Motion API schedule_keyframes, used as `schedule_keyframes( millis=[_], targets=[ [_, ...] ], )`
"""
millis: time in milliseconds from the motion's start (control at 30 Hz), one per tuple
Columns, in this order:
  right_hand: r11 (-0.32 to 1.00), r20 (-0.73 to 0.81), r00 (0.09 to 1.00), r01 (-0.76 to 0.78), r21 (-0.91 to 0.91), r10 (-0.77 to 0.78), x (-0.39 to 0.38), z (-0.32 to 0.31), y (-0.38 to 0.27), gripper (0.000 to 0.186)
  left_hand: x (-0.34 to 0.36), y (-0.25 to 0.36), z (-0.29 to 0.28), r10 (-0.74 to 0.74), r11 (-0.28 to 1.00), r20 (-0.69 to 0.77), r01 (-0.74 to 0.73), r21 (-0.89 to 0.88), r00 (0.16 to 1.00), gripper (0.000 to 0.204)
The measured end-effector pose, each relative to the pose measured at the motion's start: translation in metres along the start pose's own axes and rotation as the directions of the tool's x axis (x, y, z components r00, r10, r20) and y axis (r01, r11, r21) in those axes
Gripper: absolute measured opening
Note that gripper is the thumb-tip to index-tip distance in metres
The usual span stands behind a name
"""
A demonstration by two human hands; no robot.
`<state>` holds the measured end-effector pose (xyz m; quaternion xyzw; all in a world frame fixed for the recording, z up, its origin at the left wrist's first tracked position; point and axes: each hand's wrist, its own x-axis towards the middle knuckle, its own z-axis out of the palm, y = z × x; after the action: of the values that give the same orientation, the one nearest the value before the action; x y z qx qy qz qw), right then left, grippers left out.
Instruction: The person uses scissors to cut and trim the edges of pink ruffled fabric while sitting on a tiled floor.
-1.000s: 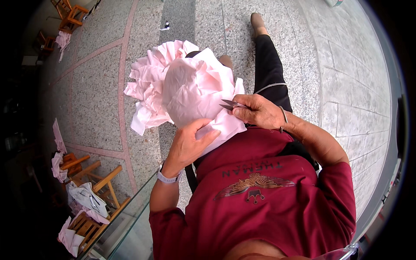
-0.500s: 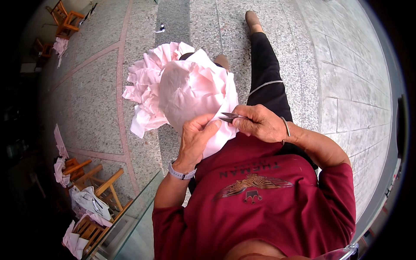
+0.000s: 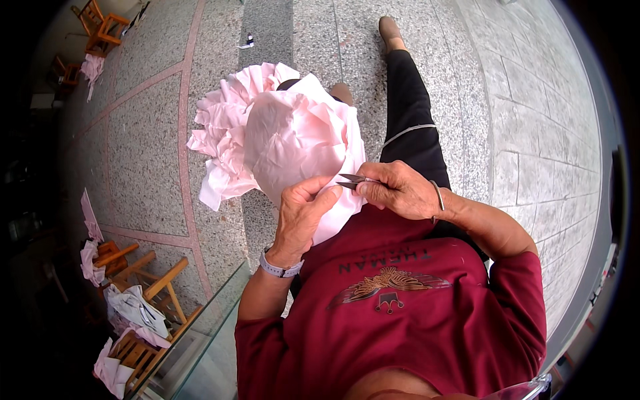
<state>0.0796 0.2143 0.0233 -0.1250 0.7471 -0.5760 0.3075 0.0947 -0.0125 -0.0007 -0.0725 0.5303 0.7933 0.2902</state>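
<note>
"What's over on the left?"
"A slatted orange-brown wooden chair (image 3: pixel 137 353), with rumpled pink cloth (image 3: pixel 112 371) on it."
"And that pale pink, gathered fabric bundle (image 3: pixel 283 140)?"
"Over the person's left leg (image 3: pixel 288 85); the bare left hand (image 3: pixel 299 217) pinches it near the hem."
"Just beside that?"
"Small dark metal snips (image 3: pixel 352 179), blades slightly parted, clasped in the bare right hand (image 3: pixel 405 191)."

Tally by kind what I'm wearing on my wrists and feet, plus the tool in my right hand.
Snips, in the right hand: 1
Pale wristband: 1
Bracelet: 1
Shoes, one partly hidden: 2
Total: 5
</note>
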Motion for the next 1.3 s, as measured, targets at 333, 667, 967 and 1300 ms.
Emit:
schedule_keyframes(
  millis=[333, 667, 967, 1300],
  targets=[
    [0.919, 0.175, 0.984, -0.106, 0.379, 0.041, 0.010, -0.006, 0.008, 0.027, -0.001, 0.008, 0.011, 0.144, 0.819, -0.092, -0.066, 0.570, 0.985, 0.016],
    [0.958, 0.116, 0.964, 0.215, 0.191, -0.239, 0.020, -0.013, 0.016, 0.021, -0.003, 0.012, 0.023, 0.222, 0.794, -0.080, -0.133, 0.593, 0.972, 0.007],
    [0.763, 0.478, 0.878, -0.311, 0.567, 0.002, 0.013, -0.026, 0.007, 0.023, 0.000, 0.000, 0.021, 0.406, 0.667, 0.044, -0.328, 0.669, 0.913, 0.003],
    [0.939, 0.084, 0.944, 0.326, -0.110, -0.318, 0.011, -0.011, 0.000, 0.015, -0.002, 0.001, 0.018, 0.177, 0.793, -0.011, -0.135, 0.594, 0.984, 0.009]
  ],
)
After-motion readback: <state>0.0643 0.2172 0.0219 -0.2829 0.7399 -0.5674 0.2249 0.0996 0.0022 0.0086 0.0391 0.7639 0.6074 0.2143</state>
